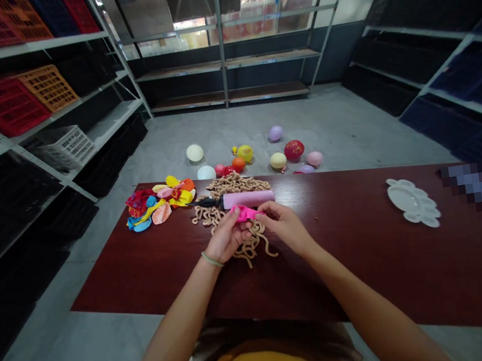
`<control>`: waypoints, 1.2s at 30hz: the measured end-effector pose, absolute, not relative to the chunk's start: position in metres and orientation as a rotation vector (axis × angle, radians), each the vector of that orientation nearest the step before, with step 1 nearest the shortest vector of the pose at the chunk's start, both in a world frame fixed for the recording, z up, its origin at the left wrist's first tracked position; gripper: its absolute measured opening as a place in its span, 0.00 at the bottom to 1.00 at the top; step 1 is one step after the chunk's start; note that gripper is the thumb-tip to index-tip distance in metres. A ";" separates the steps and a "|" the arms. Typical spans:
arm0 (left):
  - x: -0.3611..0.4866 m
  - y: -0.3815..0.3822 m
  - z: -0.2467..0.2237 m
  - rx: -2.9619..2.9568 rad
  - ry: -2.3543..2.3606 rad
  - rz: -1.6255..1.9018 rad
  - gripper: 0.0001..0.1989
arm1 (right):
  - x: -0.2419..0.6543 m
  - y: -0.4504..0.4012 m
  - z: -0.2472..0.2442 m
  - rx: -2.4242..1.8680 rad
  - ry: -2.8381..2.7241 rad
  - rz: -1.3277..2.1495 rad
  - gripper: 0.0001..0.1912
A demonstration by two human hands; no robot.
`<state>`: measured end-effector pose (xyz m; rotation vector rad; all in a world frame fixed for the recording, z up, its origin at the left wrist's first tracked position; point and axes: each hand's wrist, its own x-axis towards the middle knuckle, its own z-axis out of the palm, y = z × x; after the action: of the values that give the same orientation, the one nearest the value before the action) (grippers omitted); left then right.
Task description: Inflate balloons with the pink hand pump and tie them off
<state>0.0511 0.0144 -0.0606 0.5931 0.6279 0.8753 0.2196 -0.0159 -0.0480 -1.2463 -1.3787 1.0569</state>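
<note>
My left hand point(226, 237) and my right hand point(284, 225) both pinch a limp pink balloon point(246, 212) above the dark red table point(367, 234), stretching it between them. Just beyond my hands lies a pink hand pump point(248, 199), its black nozzle point(203, 203) pointing left. A heap of curly tan strips point(228, 186) spreads around and under my hands; their exact material is unclear. Left of it lies a pile of limp balloons point(159, 203) in yellow, red, blue and orange.
Several inflated balloons point(278, 157) lie on the grey floor beyond the table. A white scalloped palette-shaped tray point(413, 202) sits on the table's right side. Metal shelves with plastic crates point(3, 107) line the left wall, and more shelving stands ahead and right.
</note>
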 end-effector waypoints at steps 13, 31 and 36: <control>0.050 0.018 -0.055 0.553 0.607 1.037 0.13 | 0.206 -0.020 -0.051 -1.231 -1.451 1.103 0.11; 0.029 0.027 -0.049 0.423 0.707 0.936 0.17 | 0.180 0.055 0.047 -1.190 -2.387 0.182 0.04; 0.024 0.030 -0.045 0.375 0.585 1.139 0.19 | 0.165 0.048 0.032 -1.136 -2.651 -0.058 0.07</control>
<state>0.0240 0.0298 -0.0452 0.3750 0.5853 1.1395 0.1651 0.0482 0.0320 -1.1362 -2.6512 -0.0577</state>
